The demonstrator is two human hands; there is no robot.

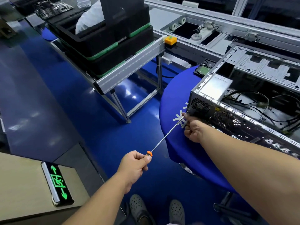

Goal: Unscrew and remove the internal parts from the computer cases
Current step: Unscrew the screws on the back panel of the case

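With the left hand (135, 164) gripping the screwdriver (165, 135) handle and the right hand (193, 129) pinching its shaft at the rear corner of the case (235, 111) on the blue surface (172, 101), I'd keep the tip seated square and turn slowly.

A blue tablecloth (175, 98) with white lettering, an orange-collared screwdriver (165, 137), black trays (105, 39) edged green.

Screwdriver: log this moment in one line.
left hand grips screwdriver handle | right hand steadies shaft | tip at computer case rear corner
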